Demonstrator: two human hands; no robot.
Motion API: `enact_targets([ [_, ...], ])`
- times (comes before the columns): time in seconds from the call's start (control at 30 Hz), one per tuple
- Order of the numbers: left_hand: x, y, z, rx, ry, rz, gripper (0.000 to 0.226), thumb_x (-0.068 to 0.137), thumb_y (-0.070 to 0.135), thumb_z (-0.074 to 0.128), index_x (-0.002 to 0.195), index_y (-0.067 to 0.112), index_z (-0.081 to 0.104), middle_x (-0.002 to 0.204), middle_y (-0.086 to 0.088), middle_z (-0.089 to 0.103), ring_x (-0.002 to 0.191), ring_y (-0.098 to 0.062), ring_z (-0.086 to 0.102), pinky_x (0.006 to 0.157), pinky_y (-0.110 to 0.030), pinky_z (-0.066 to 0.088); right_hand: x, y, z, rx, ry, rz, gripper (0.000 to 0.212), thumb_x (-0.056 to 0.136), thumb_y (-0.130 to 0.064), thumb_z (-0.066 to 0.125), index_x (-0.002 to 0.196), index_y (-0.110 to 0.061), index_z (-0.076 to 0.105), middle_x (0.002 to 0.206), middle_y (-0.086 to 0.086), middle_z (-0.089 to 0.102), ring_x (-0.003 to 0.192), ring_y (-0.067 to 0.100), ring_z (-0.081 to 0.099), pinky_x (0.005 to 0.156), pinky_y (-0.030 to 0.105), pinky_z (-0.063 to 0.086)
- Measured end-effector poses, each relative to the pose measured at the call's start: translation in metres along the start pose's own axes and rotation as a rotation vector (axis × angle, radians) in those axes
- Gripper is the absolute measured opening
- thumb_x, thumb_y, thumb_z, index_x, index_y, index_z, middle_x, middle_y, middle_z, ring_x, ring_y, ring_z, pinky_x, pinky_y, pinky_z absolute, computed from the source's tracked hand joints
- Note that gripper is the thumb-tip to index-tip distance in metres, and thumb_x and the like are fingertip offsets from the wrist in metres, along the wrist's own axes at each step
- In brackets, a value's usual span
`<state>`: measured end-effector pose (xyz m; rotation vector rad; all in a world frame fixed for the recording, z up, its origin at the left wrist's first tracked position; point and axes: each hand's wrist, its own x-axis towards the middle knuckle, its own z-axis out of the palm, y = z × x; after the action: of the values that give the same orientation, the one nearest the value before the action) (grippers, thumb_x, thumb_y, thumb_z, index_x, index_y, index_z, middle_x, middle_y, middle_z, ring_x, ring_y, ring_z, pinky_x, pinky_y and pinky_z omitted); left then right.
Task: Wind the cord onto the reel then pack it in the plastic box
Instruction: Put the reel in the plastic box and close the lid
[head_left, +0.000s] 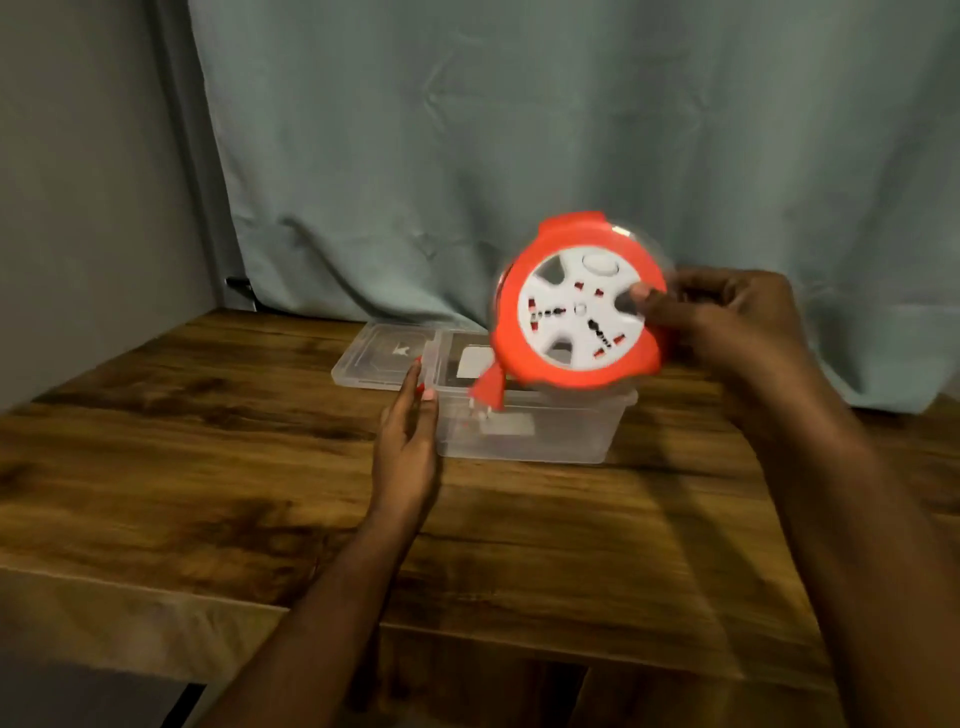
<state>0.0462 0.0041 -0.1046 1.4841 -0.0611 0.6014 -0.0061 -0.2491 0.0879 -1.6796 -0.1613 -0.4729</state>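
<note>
Dark-grained wooden table (208, 467) before a creased grey-green curtain (519, 130). Right hand (727, 322) raised above the plastic box (524, 431), thumb and curled fingers gripping one round reel (579, 301) by its rim: orange casing, white spoked socket face, tilted toward the camera, slightly blurred. One orange plug (488, 389) dangling below it over the box. Left hand (408, 436) flat, fingers straight, held against the left wall of the box. One clear rectangular box, lidless; one clear lid (384, 358) lying just behind-left.
</note>
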Motion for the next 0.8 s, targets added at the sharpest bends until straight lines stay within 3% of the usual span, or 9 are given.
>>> enact_targets([
  [0.1,-0.001,0.001,0.0,0.026,-0.006,0.01,0.063,0.084,0.079,0.053,0.143,0.059,0.047,0.152,0.009,0.051,0.139,-0.011,0.051,0.116,-0.048,0.042,0.036,0.019,0.022,-0.01,0.092,0.045,0.03,0.074,-0.016,0.092,0.093,-0.001,0.074,0.085,0.014,0.07,0.072,0.022,0.065,0.066,0.038,0.057],
  [0.23,-0.001,0.002,0.002,0.077,0.012,0.069,0.064,0.089,0.074,0.052,0.148,0.048,0.048,0.149,0.007,0.053,0.138,-0.008,0.051,0.118,-0.046,0.041,0.059,0.06,0.052,-0.044,0.065,0.182,0.03,0.076,-0.015,0.09,0.068,-0.012,0.061,0.067,0.008,0.065,0.042,0.008,0.06,0.044,0.023,0.048],
  [0.3,-0.002,0.002,0.002,0.066,0.034,0.068,0.068,0.087,0.074,0.055,0.148,0.045,0.049,0.148,0.008,0.052,0.137,-0.007,0.052,0.117,-0.046,0.042,0.064,0.079,0.061,-0.099,0.056,0.225,0.033,0.072,-0.02,0.093,0.071,-0.015,0.06,0.074,0.01,0.07,0.052,0.015,0.065,0.048,0.027,0.052],
  [0.4,-0.003,0.001,0.003,0.033,0.053,0.045,0.07,0.082,0.078,0.058,0.146,0.05,0.05,0.149,0.01,0.05,0.138,-0.01,0.052,0.116,-0.047,0.044,0.069,0.097,0.067,-0.209,0.036,0.278,0.042,0.057,-0.033,0.097,0.081,-0.019,0.064,0.094,0.009,0.077,0.079,0.028,0.075,0.076,0.045,0.064],
  [0.5,-0.002,-0.001,0.003,0.002,0.026,0.017,0.065,0.084,0.076,0.059,0.145,0.055,0.048,0.149,0.008,0.051,0.137,-0.015,0.054,0.115,-0.051,0.044,0.07,0.103,0.07,-0.426,-0.004,0.222,0.045,0.059,-0.041,0.093,0.092,-0.02,0.069,0.102,0.006,0.076,0.092,0.028,0.073,0.087,0.045,0.061],
  [0.57,-0.001,-0.004,0.002,-0.006,0.016,-0.001,0.068,0.084,0.075,0.062,0.147,0.051,0.048,0.15,0.005,0.053,0.137,-0.017,0.055,0.115,-0.052,0.043,0.068,0.101,0.07,-0.607,-0.055,0.181,0.045,0.07,-0.042,0.088,0.103,-0.014,0.073,0.107,0.008,0.076,0.098,0.029,0.071,0.087,0.039,0.057],
  [0.67,-0.004,0.002,0.004,0.022,0.059,0.016,0.069,0.085,0.073,0.06,0.147,0.045,0.051,0.148,0.009,0.052,0.136,-0.012,0.055,0.115,-0.049,0.044,0.063,0.098,0.068,-0.89,-0.114,0.123,0.042,0.083,-0.04,0.078,0.108,-0.007,0.071,0.116,0.016,0.072,0.107,0.034,0.067,0.074,0.029,0.042],
  [0.8,-0.008,0.009,0.004,0.066,0.078,0.0,0.061,0.084,0.066,0.058,0.143,0.05,0.052,0.143,0.012,0.049,0.135,-0.01,0.053,0.114,-0.047,0.045,0.045,0.098,0.069,-1.085,-0.069,-0.036,0.033,0.096,-0.035,0.063,0.109,-0.005,0.069,0.119,0.02,0.07,0.111,0.038,0.065,0.08,0.036,0.048],
])
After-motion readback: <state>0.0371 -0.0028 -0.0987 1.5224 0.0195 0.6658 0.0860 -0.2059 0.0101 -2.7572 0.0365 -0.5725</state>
